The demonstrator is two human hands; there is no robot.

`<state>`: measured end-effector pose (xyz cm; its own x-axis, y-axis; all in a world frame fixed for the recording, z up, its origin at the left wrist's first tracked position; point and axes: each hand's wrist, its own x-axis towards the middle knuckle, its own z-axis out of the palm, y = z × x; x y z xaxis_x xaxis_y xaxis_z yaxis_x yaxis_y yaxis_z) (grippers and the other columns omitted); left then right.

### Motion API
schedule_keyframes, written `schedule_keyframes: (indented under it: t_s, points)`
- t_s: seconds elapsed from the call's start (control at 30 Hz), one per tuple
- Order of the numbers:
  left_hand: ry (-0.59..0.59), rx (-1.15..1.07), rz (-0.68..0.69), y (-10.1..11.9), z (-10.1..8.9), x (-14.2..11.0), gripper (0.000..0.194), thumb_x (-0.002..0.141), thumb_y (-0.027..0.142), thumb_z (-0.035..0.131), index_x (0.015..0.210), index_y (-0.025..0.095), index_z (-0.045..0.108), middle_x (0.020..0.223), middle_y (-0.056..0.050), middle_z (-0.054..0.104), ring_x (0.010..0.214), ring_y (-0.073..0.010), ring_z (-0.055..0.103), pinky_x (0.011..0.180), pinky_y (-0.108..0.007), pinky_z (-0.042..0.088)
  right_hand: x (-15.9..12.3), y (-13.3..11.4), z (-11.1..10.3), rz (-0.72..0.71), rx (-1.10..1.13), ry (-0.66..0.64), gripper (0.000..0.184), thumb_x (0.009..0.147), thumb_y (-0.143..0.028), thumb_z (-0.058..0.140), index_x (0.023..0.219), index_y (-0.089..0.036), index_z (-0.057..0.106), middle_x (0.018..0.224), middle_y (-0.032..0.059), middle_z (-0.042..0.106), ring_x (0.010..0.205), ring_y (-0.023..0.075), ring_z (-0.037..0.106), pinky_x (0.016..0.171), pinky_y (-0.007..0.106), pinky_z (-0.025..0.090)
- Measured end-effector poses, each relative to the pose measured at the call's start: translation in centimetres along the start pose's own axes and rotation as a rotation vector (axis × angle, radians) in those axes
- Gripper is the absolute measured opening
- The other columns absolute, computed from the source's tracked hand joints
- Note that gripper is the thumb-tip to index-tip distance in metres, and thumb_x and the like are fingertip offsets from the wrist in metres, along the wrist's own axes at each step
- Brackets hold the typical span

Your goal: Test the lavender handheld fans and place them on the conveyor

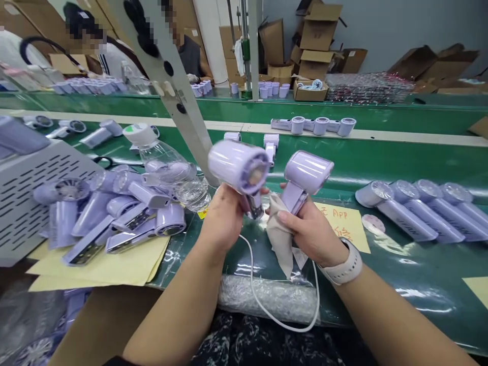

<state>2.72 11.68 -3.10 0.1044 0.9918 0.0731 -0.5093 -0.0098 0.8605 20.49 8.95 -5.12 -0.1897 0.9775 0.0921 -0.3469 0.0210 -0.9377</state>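
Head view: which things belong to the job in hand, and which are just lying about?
Likely in the job:
one lavender device in the left hand
another lavender device and pale cloth in the right hand

Likely just lying about:
clear bottle
cartons behind

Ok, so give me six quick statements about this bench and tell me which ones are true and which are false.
1. The left hand holds a lavender handheld fan. True.
2. A wristwatch is on the left wrist. False: the pale wristwatch is on the right wrist.
3. The right hand holds a second fan and a pale cloth. True.
4. The bottle cap is red. False: the cap is white and green.
5. A white cable loops below the hands in the picture. True.
6. The fans at the right stand upright. False: the row of fans lies flat.
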Motion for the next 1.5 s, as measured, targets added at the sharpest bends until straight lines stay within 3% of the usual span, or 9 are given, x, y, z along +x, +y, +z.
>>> schedule_keyframes:
  t_s: [0.1,0.17,0.27,0.43,0.67,0.87,1.07,1.3,1.5]
  points:
    - [0.118,-0.031,0.091,0.6,0.6,0.3,0.048,0.088,0.068,0.070,0.089,0.020,0.068,0.076,0.000,0.071,0.068,-0.0135,0.068,0.069,-0.028,0.059,0.0,-0.4,0.7,0.012,0.046,-0.077,0.051,0.082,-0.038,0.075,0.128,-0.032,0.053,0.131,0.0059,0.069,0.124,0.0287,0.065,0.114,0.052,0.049]
    - [0.102,-0.059,0.036,1.0,0.7,0.2,0.047,0.092,0.068,0.065,0.091,0.020,0.066,0.075,-0.001,0.069,0.065,-0.0135,0.066,0.065,-0.028,0.059,-0.2,-0.8,0.6,0.026,0.020,-0.084,0.044,0.087,-0.038,0.068,0.127,-0.031,0.053,0.124,0.0059,0.070,0.118,0.0284,0.067,0.110,0.052,0.052]
    - [-0.020,-0.084,-0.086,1.2,0.7,-0.4,0.041,0.082,0.053,0.080,0.102,0.021,0.064,0.086,-0.001,0.069,0.075,-0.0156,0.069,0.068,-0.029,0.060,-0.2,-1.1,-0.3,0.011,-0.086,-0.021,0.035,0.094,-0.044,0.068,0.122,-0.030,0.054,0.119,0.0062,0.069,0.110,0.0265,0.069,0.104,0.050,0.055]
    - [-0.101,-0.062,-0.109,0.9,0.9,-1.0,0.052,0.063,0.029,0.091,0.105,0.019,0.060,0.093,0.000,0.067,0.081,-0.0147,0.069,0.075,-0.027,0.058,0.1,-0.7,-0.9,-0.147,-0.150,0.073,0.052,0.086,-0.040,0.085,0.122,-0.033,0.049,0.128,0.0067,0.069,0.116,0.0259,0.070,0.105,0.049,0.056]
    - [-0.063,0.025,-0.117,0.8,1.2,-1.1,0.047,0.067,0.018,0.082,0.107,0.019,0.057,0.091,0.001,0.064,0.075,-0.0125,0.066,0.068,-0.026,0.053,-1.4,-0.9,-0.4,0.022,-0.071,0.045,0.037,0.092,-0.044,0.077,0.120,-0.030,0.057,0.112,0.0051,0.069,0.089,0.0211,0.069,0.080,0.040,0.064]
    - [-0.211,-0.006,-0.096,0.2,0.7,-1.2,0.049,0.069,0.024,0.081,0.110,0.021,0.055,0.090,0.001,0.062,0.069,-0.0128,0.063,0.061,-0.028,0.052,-2.5,-2.4,-0.5,0.027,-0.034,0.015,0.031,0.090,-0.038,0.079,0.114,-0.029,0.063,0.107,0.0044,0.068,0.084,0.0197,0.068,0.074,0.036,0.062]
    - [-0.307,0.020,-0.141,0.1,0.7,-1.3,0.046,0.074,0.025,0.083,0.110,0.021,0.055,0.089,0.001,0.064,0.070,-0.0131,0.064,0.063,-0.028,0.052,-1.7,-2.1,-1.3,0.096,-0.035,0.091,0.037,0.087,-0.034,0.080,0.117,-0.028,0.061,0.109,0.0038,0.068,0.083,0.0177,0.066,0.073,0.033,0.060]
    - [-0.335,-0.035,-0.132,-0.3,0.7,-1.3,0.048,0.076,0.023,0.084,0.114,0.020,0.055,0.096,0.001,0.061,0.072,-0.0112,0.064,0.062,-0.026,0.055,-1.6,-2.4,-1.2,0.100,0.051,0.114,0.028,0.085,-0.033,0.080,0.108,-0.027,0.066,0.108,0.0035,0.069,0.084,0.0177,0.067,0.070,0.031,0.061]
    - [-0.367,-0.058,-0.123,-0.5,0.5,-0.9,0.049,0.074,0.019,0.080,0.115,0.020,0.053,0.093,0.002,0.060,0.070,-0.0122,0.065,0.063,-0.031,0.060,-1.7,-2.7,-1.3,0.074,0.049,0.086,0.035,0.083,-0.031,0.084,0.113,-0.026,0.066,0.105,0.0020,0.072,0.080,0.0150,0.069,0.070,0.028,0.061]
